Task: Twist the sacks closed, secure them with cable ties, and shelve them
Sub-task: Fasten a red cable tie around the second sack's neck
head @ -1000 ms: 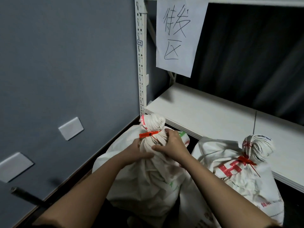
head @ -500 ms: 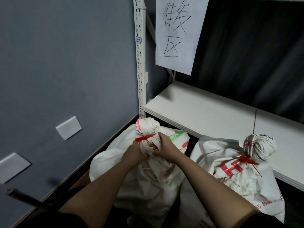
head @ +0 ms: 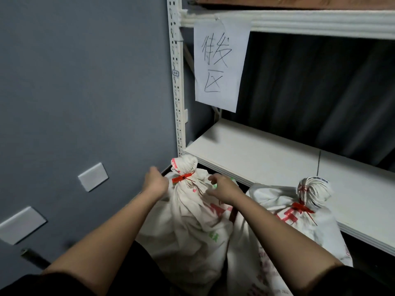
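Two tied sacks, left sack [head: 188,214] and right sack [head: 299,218], each with one red cable tie [head: 181,178]. Left hand [head: 155,182] and right hand [head: 224,189] flank the left sack's neck, fingers loosely curled, gripping nothing.

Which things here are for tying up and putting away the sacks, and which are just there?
For the job:
left sack
right sack
red cable ties
white shelf
left hand
right hand

Just there:
paper sign
wall plates

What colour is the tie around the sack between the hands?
Red plastic cable tie, seen from the head camera.
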